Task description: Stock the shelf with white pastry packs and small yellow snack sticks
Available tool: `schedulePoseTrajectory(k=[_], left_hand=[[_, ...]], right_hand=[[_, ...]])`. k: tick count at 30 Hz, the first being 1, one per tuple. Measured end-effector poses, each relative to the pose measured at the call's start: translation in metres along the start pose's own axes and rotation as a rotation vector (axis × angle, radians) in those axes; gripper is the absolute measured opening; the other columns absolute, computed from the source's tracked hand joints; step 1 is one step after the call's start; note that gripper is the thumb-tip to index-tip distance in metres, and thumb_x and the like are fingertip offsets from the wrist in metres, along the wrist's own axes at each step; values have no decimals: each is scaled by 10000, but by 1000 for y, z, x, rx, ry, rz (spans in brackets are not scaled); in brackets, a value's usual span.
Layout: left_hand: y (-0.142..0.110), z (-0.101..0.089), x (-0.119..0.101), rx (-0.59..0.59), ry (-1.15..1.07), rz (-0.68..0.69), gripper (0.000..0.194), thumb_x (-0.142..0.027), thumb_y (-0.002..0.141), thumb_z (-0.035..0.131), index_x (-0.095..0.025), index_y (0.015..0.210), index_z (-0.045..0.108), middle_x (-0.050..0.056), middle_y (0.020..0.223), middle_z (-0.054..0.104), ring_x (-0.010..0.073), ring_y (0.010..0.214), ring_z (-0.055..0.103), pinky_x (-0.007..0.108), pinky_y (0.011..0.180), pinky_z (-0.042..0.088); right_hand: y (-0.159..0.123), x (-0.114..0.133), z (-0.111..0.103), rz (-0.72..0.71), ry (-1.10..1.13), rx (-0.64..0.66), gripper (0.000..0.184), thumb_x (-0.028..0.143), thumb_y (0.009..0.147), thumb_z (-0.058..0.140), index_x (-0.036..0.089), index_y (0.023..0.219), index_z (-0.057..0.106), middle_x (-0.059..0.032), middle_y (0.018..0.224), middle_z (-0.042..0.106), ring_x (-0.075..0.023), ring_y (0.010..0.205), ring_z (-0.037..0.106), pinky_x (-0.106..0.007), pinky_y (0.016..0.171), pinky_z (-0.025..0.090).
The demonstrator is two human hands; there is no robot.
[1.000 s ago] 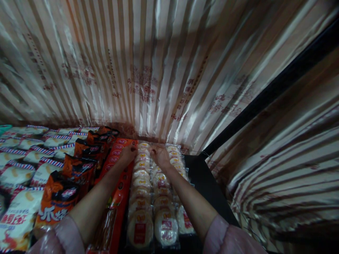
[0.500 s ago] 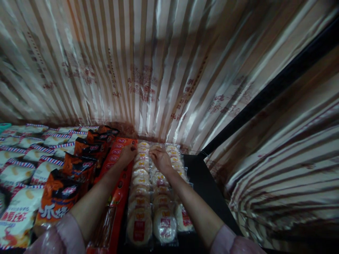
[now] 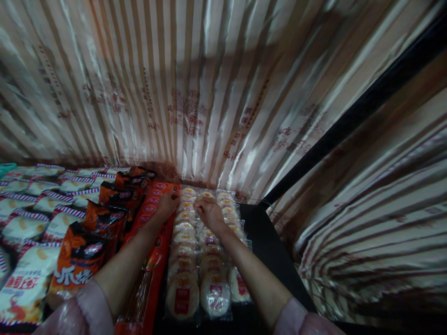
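Note:
Clear packets of round pale flat cakes point(image 3: 182, 298) overlap in columns on the dark surface. Near the far end of the left column lies one cake packet point(image 3: 188, 204), between my two hands. My left hand point(image 3: 168, 204) is closed, its fingertips at that packet's left edge, above the red packages. From the other side, my right hand point(image 3: 210, 213) pinches at the packet's right edge, and it covers part of the middle column. The dim light blurs the fine detail at the fingertips.
Red flat packages point(image 3: 150, 253) run alongside the cakes on the left. Beyond them stand orange-and-black bags point(image 3: 75, 260) and rows of white bags point(image 3: 30, 279). A striped curtain point(image 3: 195, 93) hangs behind, and a black pole point(image 3: 314, 153) slants at the right.
Both hands have shifted very slightly left and toward me, staying at the far end of the left column. The view has moved a little; the packets keep their arrangement.

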State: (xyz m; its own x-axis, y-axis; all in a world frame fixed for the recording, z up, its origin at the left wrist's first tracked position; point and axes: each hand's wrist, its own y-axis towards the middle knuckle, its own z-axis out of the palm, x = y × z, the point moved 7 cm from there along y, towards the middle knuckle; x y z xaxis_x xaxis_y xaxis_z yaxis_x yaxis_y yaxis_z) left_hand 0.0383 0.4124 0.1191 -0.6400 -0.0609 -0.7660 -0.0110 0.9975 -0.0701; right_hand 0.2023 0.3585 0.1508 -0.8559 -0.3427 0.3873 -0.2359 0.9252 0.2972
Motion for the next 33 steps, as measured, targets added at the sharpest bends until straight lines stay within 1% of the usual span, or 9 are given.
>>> schedulePoseTrajectory(k=[4, 7, 10, 13, 16, 20, 24, 28, 33], left_hand=[[-3, -1, 0, -15, -12, 10, 180, -150, 779, 574, -113, 933, 659, 84, 938, 699, 149, 823, 633, 218, 720, 450], [-5, -3, 4, -40, 27, -15, 204, -171, 786, 579, -123, 973, 644, 88, 980, 690, 160, 866, 626, 227, 741, 445], [-10, -10, 6, -68, 64, -46, 243, -162, 783, 573, -126, 1016, 631, 87, 1021, 683, 164, 921, 616, 224, 759, 435], [-17, -17, 3, -53, 133, -57, 189, -210, 837, 508, -142, 941, 650, 70, 939, 694, 167, 884, 622, 224, 715, 427], [-24, -16, 1, 31, 191, -59, 248, -257, 875, 438, -150, 830, 657, 63, 809, 686, 178, 783, 623, 237, 627, 402], [-29, -9, 0, 110, 187, -23, 159, -248, 823, 521, -163, 808, 654, 44, 812, 684, 166, 755, 614, 226, 608, 389], [-28, -7, 3, 97, 178, -32, 111, -201, 797, 544, -170, 818, 648, 30, 831, 688, 140, 746, 608, 203, 614, 389], [-27, -6, 4, 77, 167, -13, 111, -192, 797, 544, -162, 819, 648, 38, 842, 692, 138, 752, 609, 200, 624, 391], [-28, -8, 3, 61, 122, -17, 123, -184, 794, 539, -156, 824, 655, 43, 853, 696, 140, 765, 609, 208, 644, 401]], right_hand=[[-2, 2, 0, 47, -25, -27, 125, 155, 824, 571, 209, 746, 653, -36, 860, 662, -182, 926, 553, -287, 886, 405], [-3, 5, 0, 47, -50, -39, 132, 149, 830, 558, 203, 751, 650, -44, 877, 667, -187, 921, 548, -292, 897, 397], [-3, 8, -2, 45, -79, -52, 135, 143, 834, 550, 196, 759, 649, -50, 875, 669, -187, 899, 549, -288, 901, 392], [-4, 9, -4, 49, -108, -64, 131, 147, 837, 544, 195, 778, 650, -51, 864, 666, -187, 874, 550, -285, 877, 397], [-4, 9, -4, 51, -122, -74, 128, 155, 840, 539, 192, 791, 652, -52, 863, 665, -191, 879, 549, -287, 884, 391], [-5, 6, -1, 64, -119, -75, 133, 166, 844, 532, 194, 802, 655, -54, 875, 667, -197, 886, 547, -296, 883, 392], [-4, 5, 0, 72, -102, -74, 140, 167, 844, 531, 201, 797, 657, -54, 876, 667, -194, 890, 546, -301, 882, 387], [-4, 3, 1, 90, -93, -72, 112, 172, 835, 550, 198, 810, 656, -52, 886, 664, -191, 893, 539, -287, 864, 389], [-3, 3, 0, 97, -86, -93, 137, 175, 844, 532, 206, 794, 656, -45, 873, 665, -190, 880, 542, -292, 858, 394]])
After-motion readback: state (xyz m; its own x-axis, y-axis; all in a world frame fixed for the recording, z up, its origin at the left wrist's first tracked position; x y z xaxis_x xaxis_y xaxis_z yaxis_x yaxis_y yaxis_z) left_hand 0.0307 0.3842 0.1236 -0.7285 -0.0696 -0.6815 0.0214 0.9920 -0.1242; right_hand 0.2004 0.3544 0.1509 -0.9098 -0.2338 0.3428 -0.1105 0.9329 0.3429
